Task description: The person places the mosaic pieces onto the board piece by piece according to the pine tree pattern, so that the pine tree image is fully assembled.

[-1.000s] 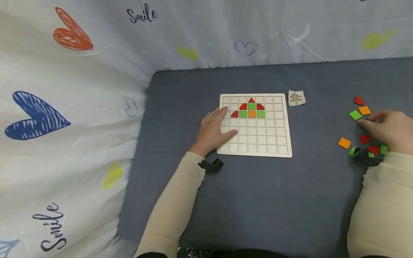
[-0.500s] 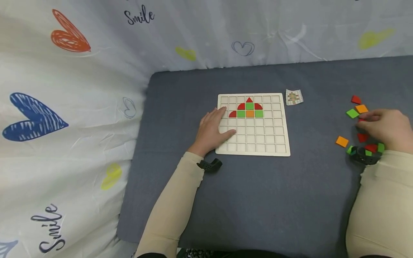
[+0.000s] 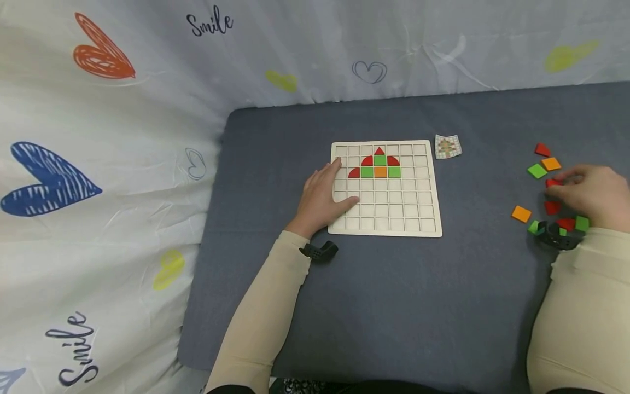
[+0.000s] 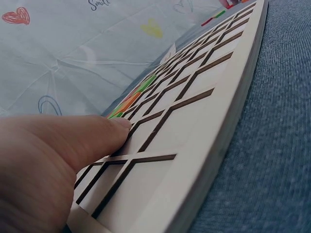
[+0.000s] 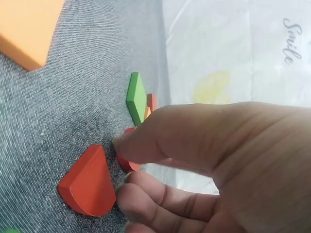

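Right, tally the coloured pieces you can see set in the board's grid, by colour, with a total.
Red pieces: 4
Green pieces: 3
Orange piece: 1
Total: 8

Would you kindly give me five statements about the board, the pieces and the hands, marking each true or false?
1. The left hand rests on the grid board. True.
2. The pattern's top triangle is green. False: the triangle is red.
3. An orange square sits between two green squares. True.
4. The card lies left of the board. False: the card lies right of it.
5. The right hand is at a red piece. True.
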Available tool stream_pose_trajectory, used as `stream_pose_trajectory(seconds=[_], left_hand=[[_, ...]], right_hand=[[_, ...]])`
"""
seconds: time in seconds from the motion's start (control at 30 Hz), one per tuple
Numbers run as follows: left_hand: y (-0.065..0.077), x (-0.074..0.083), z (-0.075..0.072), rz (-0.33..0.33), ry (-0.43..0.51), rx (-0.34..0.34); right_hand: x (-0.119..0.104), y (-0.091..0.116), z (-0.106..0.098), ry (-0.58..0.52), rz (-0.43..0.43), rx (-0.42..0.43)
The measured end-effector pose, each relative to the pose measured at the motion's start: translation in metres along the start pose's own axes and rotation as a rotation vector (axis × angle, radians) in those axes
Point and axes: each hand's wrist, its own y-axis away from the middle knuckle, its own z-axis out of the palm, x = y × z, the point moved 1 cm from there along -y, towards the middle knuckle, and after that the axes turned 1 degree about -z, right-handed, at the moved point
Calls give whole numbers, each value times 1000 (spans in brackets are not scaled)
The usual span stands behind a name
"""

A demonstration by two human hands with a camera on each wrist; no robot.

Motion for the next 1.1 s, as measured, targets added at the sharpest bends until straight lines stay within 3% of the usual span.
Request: stream_pose_trajectory(seconds=[0.3,0.7,1.1], left_hand=[[1,-2,2,-2,9,1],[-1,1,0,4,-1,1],[-2,1,0,5,-18,-5]], right_hand=[[-3,-1,2,-11,-37,4],[-4,1,4,-40,38,48],[-3,-1,4,-47,-7,45]])
